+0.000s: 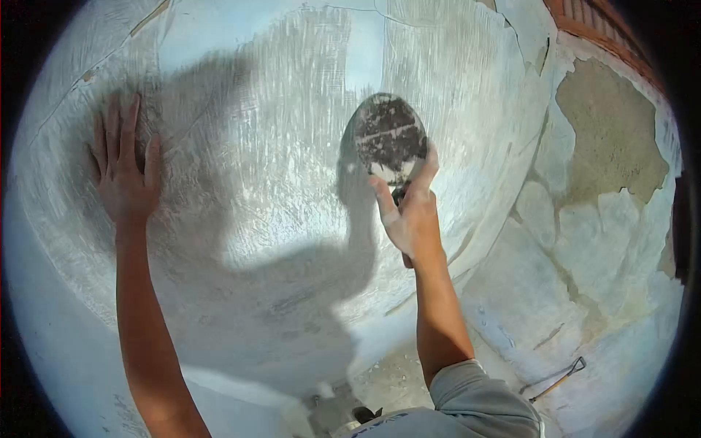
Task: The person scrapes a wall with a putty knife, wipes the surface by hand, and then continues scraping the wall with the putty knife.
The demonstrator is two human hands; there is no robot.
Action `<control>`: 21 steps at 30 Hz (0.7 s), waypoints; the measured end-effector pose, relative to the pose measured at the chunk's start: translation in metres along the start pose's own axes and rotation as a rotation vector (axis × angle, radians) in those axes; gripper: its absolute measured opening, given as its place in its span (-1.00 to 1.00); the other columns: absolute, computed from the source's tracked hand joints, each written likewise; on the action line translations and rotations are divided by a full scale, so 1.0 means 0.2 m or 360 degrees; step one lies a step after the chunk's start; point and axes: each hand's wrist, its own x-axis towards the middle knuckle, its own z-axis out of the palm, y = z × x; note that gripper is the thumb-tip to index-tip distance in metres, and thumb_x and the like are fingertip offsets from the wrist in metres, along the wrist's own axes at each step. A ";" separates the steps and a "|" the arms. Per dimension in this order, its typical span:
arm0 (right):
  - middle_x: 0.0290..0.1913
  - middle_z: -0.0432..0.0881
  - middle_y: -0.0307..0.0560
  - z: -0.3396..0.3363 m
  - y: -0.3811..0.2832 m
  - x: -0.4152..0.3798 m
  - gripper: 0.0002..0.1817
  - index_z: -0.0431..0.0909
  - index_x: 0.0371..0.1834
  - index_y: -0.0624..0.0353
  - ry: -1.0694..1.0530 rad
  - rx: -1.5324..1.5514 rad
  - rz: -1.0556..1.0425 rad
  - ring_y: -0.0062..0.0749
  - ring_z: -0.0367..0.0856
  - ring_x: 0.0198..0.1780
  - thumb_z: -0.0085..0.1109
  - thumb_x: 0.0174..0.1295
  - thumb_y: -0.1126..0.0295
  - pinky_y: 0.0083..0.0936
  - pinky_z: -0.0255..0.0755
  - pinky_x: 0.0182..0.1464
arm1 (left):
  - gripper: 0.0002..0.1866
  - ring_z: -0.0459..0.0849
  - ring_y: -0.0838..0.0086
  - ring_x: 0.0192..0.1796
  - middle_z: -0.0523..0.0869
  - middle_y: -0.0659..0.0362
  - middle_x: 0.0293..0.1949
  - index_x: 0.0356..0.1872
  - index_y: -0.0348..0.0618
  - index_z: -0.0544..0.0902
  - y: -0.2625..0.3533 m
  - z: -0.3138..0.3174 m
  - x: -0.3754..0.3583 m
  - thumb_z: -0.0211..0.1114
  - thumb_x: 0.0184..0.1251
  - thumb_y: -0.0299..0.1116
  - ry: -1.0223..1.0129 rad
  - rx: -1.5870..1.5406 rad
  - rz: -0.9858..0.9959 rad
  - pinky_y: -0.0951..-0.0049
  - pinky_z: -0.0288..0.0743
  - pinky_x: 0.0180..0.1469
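Note:
In my right hand (414,219) is a trowel (393,137) with a rounded, dark blade spotted with pale plaster. Fingers and thumb close around its handle, and the blade points up in front of the wall. My left hand (129,171) is spread with fingers apart, up against the plastered wall (292,182) at the left. Brushed and ridged texture covers the pale wall, partly under my shadow. Whitish dust coats the fingers of both hands.
On the right, a wall section has a bare grey-brown patch (610,131) where the coating is gone. A wooden-handled tool (558,379) lies at the lower right. Reddish slatted material (610,33) edges the upper right corner. Below, a dark shoe (365,415) shows on the ground.

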 end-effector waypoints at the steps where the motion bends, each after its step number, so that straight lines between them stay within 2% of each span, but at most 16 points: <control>1: 0.24 0.70 0.54 0.01 0.00 0.01 0.12 -0.35 0.74 0.31 0.0043 0.0037 -0.0050 0.20 0.81 0.17 0.32 0.53 0.03 -0.16 0.66 0.23 | -0.37 0.11 0.14 0.79 0.24 0.41 0.76 0.70 0.56 0.32 0.00 0.00 0.00 0.05 0.69 0.21 0.0007 0.0018 0.0010 -0.31 -0.16 0.77; 4: 0.26 0.68 0.54 -0.05 -0.09 0.21 0.12 -0.32 0.73 0.32 -0.0006 0.0064 0.0035 0.23 0.78 0.22 0.32 0.52 -0.01 -0.14 0.64 0.26 | -0.38 0.13 0.15 0.79 0.25 0.41 0.75 0.70 0.57 0.32 0.01 -0.02 0.00 0.06 0.68 0.21 -0.0040 0.0012 -0.0017 -0.32 -0.14 0.77; 7: 0.25 0.68 0.53 -0.08 -0.12 0.36 0.11 -0.29 0.72 0.32 0.0081 -0.0125 -0.0084 0.25 0.78 0.22 0.31 0.51 -0.06 -0.11 0.63 0.27 | -0.38 0.14 0.15 0.78 0.26 0.41 0.75 0.70 0.57 0.33 0.01 0.00 0.00 0.09 0.69 0.19 0.0022 -0.0017 0.0015 -0.32 -0.10 0.76; 14: 0.35 0.63 0.53 -0.01 -0.03 0.00 0.09 -0.35 0.75 0.27 -0.0042 0.0007 0.0068 0.27 0.72 0.31 0.25 0.56 -0.02 -0.06 0.59 0.37 | -0.38 0.11 0.14 0.79 0.23 0.41 0.76 0.70 0.59 0.31 0.03 -0.01 -0.05 0.06 0.70 0.19 0.0064 -0.0059 -0.0022 -0.33 -0.10 0.75; 16: 0.36 0.62 0.53 -0.02 -0.08 0.04 0.09 -0.31 0.75 0.29 -0.0057 0.0023 0.0187 0.26 0.68 0.36 0.25 0.55 -0.06 -0.10 0.53 0.41 | -0.38 0.10 0.14 0.80 0.21 0.42 0.77 0.71 0.60 0.29 0.03 -0.02 -0.06 0.04 0.70 0.20 0.0059 -0.0073 -0.0020 -0.34 -0.12 0.75; 18: 0.35 0.62 0.52 -0.02 -0.08 0.22 0.14 -0.30 0.74 0.31 0.0059 -0.0032 -0.0004 0.23 0.68 0.35 0.26 0.52 -0.15 -0.14 0.49 0.43 | -0.37 0.11 0.15 0.79 0.20 0.43 0.77 0.72 0.59 0.27 0.03 -0.02 -0.08 0.03 0.70 0.19 0.0057 -0.0050 -0.0017 -0.34 -0.12 0.75; 19: 0.36 0.60 0.54 -0.04 -0.16 0.29 0.15 -0.26 0.73 0.31 0.0078 -0.0016 0.0052 0.23 0.65 0.37 0.26 0.50 -0.21 -0.13 0.48 0.43 | -0.37 0.11 0.15 0.79 0.20 0.43 0.77 0.72 0.59 0.26 0.04 -0.02 -0.11 0.02 0.71 0.19 0.0050 -0.0040 -0.0018 -0.34 -0.12 0.76; 21: 0.41 0.54 0.58 -0.09 -0.23 0.35 0.13 -0.23 0.75 0.29 -0.0001 0.0051 0.0075 0.24 0.59 0.43 0.26 0.50 -0.19 -0.10 0.45 0.46 | -0.36 0.12 0.16 0.79 0.19 0.44 0.78 0.73 0.61 0.24 0.06 -0.04 -0.15 0.03 0.70 0.18 0.0007 -0.0026 -0.0046 -0.34 -0.12 0.76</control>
